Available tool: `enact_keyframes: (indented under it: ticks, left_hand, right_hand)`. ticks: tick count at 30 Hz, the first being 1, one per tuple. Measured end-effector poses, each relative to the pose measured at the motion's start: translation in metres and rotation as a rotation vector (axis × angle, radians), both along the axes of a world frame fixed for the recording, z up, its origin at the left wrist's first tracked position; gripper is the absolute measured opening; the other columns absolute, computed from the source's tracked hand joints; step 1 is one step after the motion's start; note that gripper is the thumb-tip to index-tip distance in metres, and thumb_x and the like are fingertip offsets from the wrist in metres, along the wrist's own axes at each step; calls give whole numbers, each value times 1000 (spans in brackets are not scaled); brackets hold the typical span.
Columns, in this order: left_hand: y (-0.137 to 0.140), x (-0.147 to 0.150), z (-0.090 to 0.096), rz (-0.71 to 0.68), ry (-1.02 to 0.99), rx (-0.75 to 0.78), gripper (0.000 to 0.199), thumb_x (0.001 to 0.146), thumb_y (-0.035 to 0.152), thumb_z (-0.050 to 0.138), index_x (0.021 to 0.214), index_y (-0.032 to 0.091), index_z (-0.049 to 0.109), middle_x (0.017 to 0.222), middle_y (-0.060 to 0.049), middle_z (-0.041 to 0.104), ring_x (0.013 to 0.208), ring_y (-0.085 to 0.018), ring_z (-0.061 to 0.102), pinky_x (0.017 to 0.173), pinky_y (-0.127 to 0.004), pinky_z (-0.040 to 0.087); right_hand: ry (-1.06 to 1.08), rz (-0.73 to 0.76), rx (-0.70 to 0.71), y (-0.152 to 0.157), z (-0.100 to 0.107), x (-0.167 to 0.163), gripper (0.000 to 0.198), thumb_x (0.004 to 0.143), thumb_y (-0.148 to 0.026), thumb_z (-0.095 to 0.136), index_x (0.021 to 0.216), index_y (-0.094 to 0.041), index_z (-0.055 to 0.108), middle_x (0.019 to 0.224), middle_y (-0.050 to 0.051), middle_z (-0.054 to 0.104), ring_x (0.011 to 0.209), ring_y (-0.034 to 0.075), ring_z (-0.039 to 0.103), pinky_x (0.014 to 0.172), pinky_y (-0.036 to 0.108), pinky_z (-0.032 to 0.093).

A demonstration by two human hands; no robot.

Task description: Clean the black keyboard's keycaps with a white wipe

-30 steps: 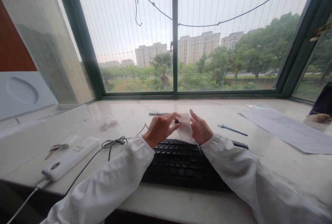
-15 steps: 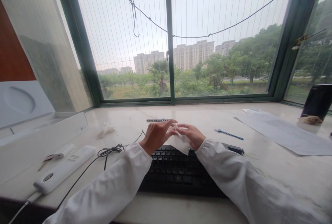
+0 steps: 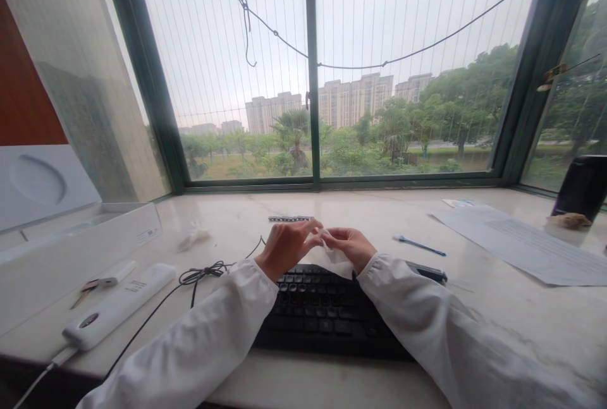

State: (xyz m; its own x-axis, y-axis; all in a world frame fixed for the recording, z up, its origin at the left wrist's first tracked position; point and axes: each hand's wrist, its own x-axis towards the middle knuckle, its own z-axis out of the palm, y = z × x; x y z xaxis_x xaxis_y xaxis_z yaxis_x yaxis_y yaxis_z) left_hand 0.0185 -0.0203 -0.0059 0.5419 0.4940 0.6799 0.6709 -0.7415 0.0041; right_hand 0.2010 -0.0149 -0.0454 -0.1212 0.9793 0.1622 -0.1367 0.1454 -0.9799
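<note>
My left hand pinches a thin white tissue between thumb and fingertips. My right hand meets it from the other side, its fingers closed on the same tissue. The loose part of the tissue hangs down over the far edge of a black keyboard, just below both hands. My white sleeves cross the keyboard's left and right ends and hide parts of it. Just beyond my left hand lies a narrow dark strip, partly covered by the fingers.
A white power strip, a key and a bundled black cable lie at left, beside an open white box. A crumpled tissue is behind them. To the right are a blue pen, printed paper and a black object.
The right fingers have drawn in closer around the tissue, and its hanging part has shifted slightly right and up. The left hand stays nearly in place.
</note>
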Motion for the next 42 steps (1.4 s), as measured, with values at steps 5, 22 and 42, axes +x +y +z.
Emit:
enact_keyframes:
  ticks: [5, 22, 42]
  left_hand:
    - [-1, 1, 1, 5, -3, 7, 26, 86, 46, 60, 104, 28, 63, 91, 6, 74, 79, -16, 70, 61, -22, 42]
    - [-1, 0, -1, 38, -27, 53, 22, 86, 45, 59, 88, 24, 66, 90, 2, 74, 75, -16, 68, 63, -23, 43]
    - [-1, 0, 0, 27, -28, 43, 26, 89, 47, 55, 98, 26, 68, 90, 2, 73, 76, -15, 68, 61, -23, 43]
  right_hand:
    - [-27, -58, -48, 2, 2, 0, 60, 50, -57, 81, 87, -10, 76, 65, 5, 70, 54, 11, 54, 55, 26, 39]
    - [5, -106, -67, -15, 20, -5, 55, 49, -47, 86, 89, -12, 74, 71, 8, 73, 59, 15, 62, 57, 27, 47]
    - [100, -49, -53, -9, 13, -13, 38, 63, -44, 77, 87, -15, 74, 79, 6, 73, 64, 17, 62, 59, 27, 44]
